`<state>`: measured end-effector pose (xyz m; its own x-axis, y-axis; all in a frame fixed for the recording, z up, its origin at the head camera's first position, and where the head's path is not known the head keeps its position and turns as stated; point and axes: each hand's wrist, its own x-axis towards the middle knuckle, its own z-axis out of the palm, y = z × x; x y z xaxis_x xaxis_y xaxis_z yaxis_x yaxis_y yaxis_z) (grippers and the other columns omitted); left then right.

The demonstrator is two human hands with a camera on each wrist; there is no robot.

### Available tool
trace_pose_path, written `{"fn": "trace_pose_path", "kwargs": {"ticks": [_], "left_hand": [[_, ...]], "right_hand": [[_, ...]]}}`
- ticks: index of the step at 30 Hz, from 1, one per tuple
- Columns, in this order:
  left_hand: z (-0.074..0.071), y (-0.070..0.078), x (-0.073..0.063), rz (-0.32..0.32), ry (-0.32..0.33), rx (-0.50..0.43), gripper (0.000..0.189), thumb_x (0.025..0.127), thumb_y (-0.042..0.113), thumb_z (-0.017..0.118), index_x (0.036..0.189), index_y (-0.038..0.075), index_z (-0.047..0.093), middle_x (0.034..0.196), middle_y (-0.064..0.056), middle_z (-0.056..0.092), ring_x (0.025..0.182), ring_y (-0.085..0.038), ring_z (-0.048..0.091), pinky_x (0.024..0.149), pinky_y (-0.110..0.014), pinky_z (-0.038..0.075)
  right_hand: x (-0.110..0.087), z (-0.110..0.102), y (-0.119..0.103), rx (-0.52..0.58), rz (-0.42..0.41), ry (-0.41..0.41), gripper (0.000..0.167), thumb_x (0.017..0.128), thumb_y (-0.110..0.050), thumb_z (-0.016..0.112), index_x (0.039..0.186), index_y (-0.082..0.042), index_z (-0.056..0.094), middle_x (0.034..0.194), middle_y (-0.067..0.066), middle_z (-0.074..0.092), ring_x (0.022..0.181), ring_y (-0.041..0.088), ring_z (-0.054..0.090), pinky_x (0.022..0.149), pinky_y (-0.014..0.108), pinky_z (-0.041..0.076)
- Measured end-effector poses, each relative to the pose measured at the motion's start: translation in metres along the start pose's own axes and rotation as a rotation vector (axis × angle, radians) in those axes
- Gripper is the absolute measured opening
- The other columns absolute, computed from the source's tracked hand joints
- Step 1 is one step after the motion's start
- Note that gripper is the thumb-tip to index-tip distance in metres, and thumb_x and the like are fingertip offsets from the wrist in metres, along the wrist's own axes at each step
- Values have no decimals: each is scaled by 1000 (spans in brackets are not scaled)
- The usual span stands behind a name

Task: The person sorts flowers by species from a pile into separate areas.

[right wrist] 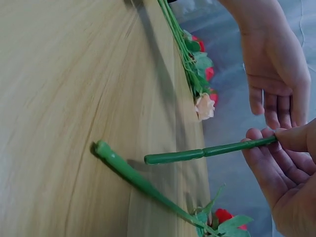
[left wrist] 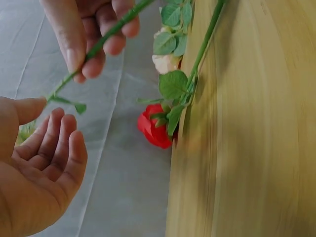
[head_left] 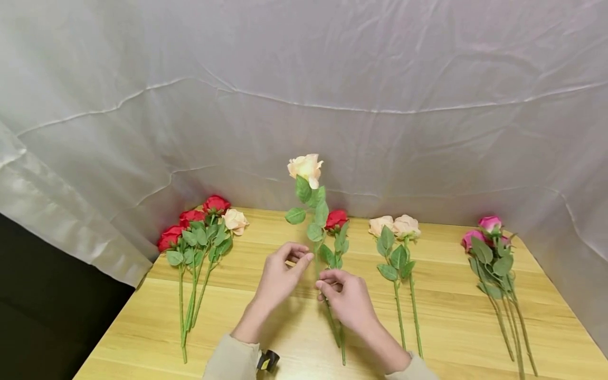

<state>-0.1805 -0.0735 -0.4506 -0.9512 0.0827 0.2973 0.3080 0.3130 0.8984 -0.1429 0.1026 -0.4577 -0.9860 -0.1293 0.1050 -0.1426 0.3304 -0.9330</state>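
**Head view: a peach rose [head_left: 315, 231] held up, one hand pinching, one loose**

I have the rose above the table [head_left: 152, 316], bloom [head_left: 304, 167] uppermost and leaning slightly to my left; a red rose [head_left: 336, 219] lies on the wood behind it. My right hand [head_left: 349, 298] pinches the green stem [right wrist: 177, 155] between thumb and fingers, below the leaves [head_left: 321, 214]; my left hand [head_left: 280, 272] is just beside the stem, higher up, its fingers loosely bent and spread; whether that thumb brushes the stem I can't be sure, since the two overlap in the left wrist view.

I judge it very light but top-heavy, with the bloom so far above my pinch; the stem looks like smooth moulded plastic, stiff enough to carry its head, though it may roll between fingertips; the bloom seems soft and easily creased, the leaves thin and apt to snag; so the bare lower stem is the place to hold, with a second light pinch under the leaves should it sway.
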Motion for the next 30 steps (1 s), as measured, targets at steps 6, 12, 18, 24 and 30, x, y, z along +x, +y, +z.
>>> {"fn": "trace_pose_path", "kwargs": {"ticks": [6, 12, 18, 24, 30], "left_hand": [[-13, -7, 3, 95, 91, 84, 17, 98, 17, 73, 111, 5, 72, 93, -1, 69, 88, -17, 65, 68, -24, 53], [-38, -18, 4, 89, 169, 190, 19, 98, 15, 73, 114, 5, 71, 93, -2, 70, 88, -17, 66, 67, -24, 51], [-67, -34, 8, 89, 228, 322, 18, 98, 15, 73, 113, 6, 71, 91, -4, 70, 83, -18, 66, 64, -25, 49], [-98, -55, 7, 70, 279, 514, 19, 98, 15, 73, 114, 5, 71, 92, -5, 70, 85, -24, 69, 67, -39, 51], [-129, -67, 5, -61, 258, 659, 25, 99, 19, 68, 119, 3, 70, 101, -9, 70, 89, -29, 69, 70, -49, 54]], "right_hand": [[-4, -9, -2, 52, 20, 77, 15, 94, 0, 74, 109, 5, 72, 92, 13, 73, 71, 22, 74, 60, 30, 61], [-13, -25, -3, 83, 59, 127, 18, 95, -1, 73, 112, 4, 71, 96, 11, 71, 74, 20, 74, 66, 32, 63], [-24, -44, -3, 50, 87, 167, 19, 96, -5, 74, 113, 2, 71, 100, 12, 72, 76, 22, 75, 67, 29, 63], [-35, -64, 6, 4, 112, 199, 23, 97, -7, 74, 116, 4, 70, 101, 12, 73, 76, 16, 75, 67, 27, 62], [-43, -87, 15, -53, 155, 224, 23, 99, -8, 72, 118, 4, 69, 102, 15, 73, 77, 17, 76, 67, 27, 62]]}}
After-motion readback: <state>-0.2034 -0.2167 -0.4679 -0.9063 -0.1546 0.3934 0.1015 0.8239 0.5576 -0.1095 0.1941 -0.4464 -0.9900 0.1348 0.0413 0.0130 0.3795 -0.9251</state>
